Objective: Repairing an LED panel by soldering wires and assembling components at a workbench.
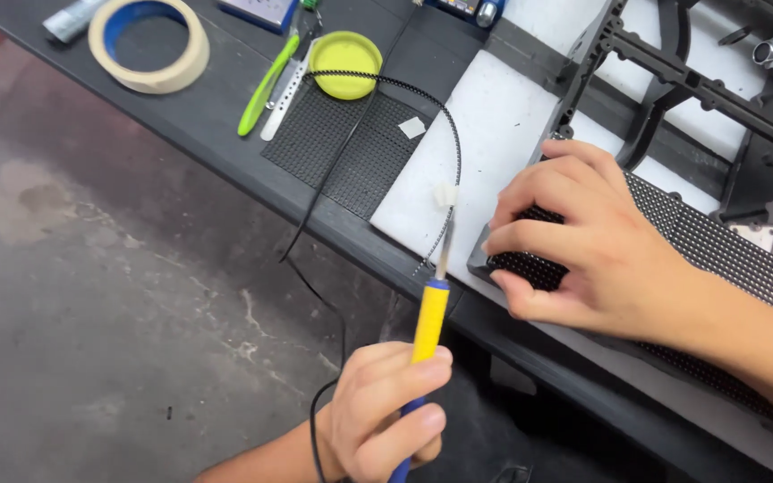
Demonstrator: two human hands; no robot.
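Note:
My left hand [385, 413] is held in front of the table edge, closed around the yellow and blue handle of a soldering iron [429, 313]. The iron points up, and a small white blob sits on its tip [446, 195]. My right hand [574, 241] lies palm down on the near end of a black dotted LED panel [717, 246], fingers curled over its edge. The panel rests on a white foam sheet [494, 134] on the dark table [225, 116]. A thin black cord [315, 429] loops down by my left wrist.
A second dotted panel [351, 148] lies left of the foam, crossed by a braided black-and-white cable [440, 112]. Behind it are a yellow lid [344, 64], a green-handled tool [266, 85] and a masking tape roll [148, 43]. A black plastic frame [673, 80] sits at the back right. Concrete floor [91, 295] lies below.

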